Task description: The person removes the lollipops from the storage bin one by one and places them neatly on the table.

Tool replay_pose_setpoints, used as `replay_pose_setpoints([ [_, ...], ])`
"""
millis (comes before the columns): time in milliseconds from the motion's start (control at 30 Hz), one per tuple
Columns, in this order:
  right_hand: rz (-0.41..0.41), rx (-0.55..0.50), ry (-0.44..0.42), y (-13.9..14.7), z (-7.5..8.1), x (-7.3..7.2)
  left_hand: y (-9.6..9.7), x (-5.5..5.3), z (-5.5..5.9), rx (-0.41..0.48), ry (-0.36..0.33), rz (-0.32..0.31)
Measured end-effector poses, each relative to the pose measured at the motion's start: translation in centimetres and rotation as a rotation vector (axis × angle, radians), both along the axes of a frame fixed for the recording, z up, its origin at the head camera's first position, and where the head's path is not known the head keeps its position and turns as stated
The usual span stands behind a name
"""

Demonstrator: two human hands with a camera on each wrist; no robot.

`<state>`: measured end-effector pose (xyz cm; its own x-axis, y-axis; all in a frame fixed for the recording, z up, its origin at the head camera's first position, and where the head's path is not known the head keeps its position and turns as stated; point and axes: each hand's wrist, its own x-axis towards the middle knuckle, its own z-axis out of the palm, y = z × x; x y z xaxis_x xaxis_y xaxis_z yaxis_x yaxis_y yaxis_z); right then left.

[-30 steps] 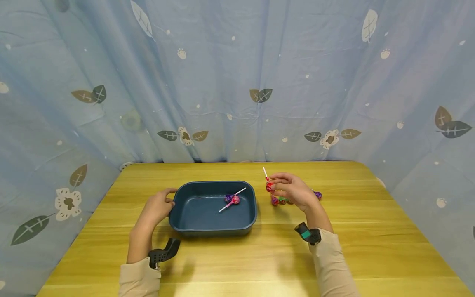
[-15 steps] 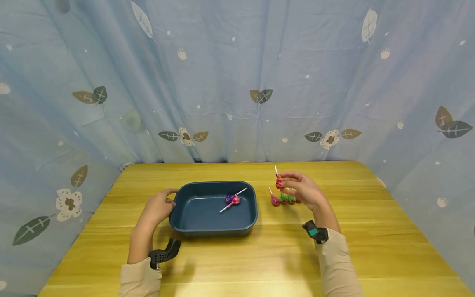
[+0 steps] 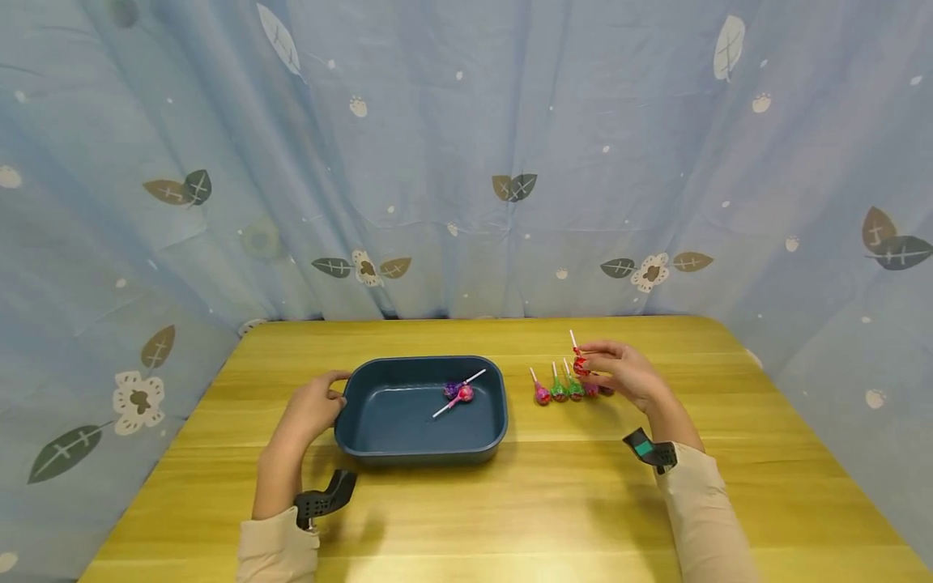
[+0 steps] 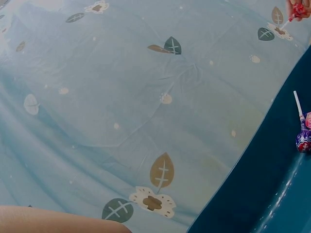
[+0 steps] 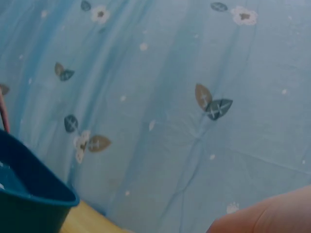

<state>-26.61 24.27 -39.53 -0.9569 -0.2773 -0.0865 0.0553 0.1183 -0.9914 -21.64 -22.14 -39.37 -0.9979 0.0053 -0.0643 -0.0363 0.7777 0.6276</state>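
My right hand (image 3: 623, 372) pinches a red-wrapped lollipop (image 3: 580, 365), its white stick pointing up, above a row of several lollipops on the table. In that row are a pink-purple lollipop (image 3: 543, 395), a green lollipop (image 3: 558, 393) and another green lollipop (image 3: 575, 391); the hand partly hides those at the right end. My left hand (image 3: 309, 407) holds the left rim of a dark blue rectangular bin (image 3: 419, 458). Inside the bin, toward its right side, a purple lollipop (image 3: 452, 390) touches a pink lollipop (image 3: 465, 393). The left wrist view also catches the red lollipop (image 4: 298, 9).
A wooden table (image 3: 466, 518) carries everything. Behind it and along both sides hangs a light blue curtain (image 3: 437, 162) with a leaf pattern. The right wrist view mostly faces this curtain, with a corner of the bin (image 5: 39, 206) at left.
My right hand has moved to the right with the red lollipop, away from the bin and along the row, uncovering the green lollipops. The left hand and bin stay put.
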Motion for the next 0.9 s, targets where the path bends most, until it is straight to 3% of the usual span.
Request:
replay_pose_setpoints([
  [333, -0.049, 0.138, 0.005, 2.7, -0.8, -0.2, 0.0, 0.0, 0.0, 0.005, 0.014, -0.003],
  [900, -0.135, 0.185, 0.007, 6.0, -1.7, -0.7, 0.0, 0.1, 0.1, 0.002, 0.014, -0.005],
])
